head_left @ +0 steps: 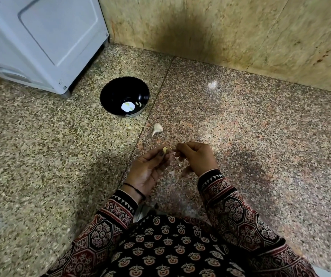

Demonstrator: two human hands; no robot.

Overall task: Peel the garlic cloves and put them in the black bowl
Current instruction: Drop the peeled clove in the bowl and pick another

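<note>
Left fingers (161,155) pinch the garlic clove (165,150), right fingers (181,147) just beside it.

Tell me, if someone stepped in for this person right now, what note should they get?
Left hand: pinches a garlic clove, mostly bare.
Right hand: fingers curled, apparently pinching a strip of skin at the clove's tip.
Black bowl: on the floor ahead, a few peeled cloves inside.
Garlic piece: unpeeled, on the floor between bowl and hands.
Done: some cloves peeled and bowled.
Left: finish this clove, drop it in, peel the rest.
</note>
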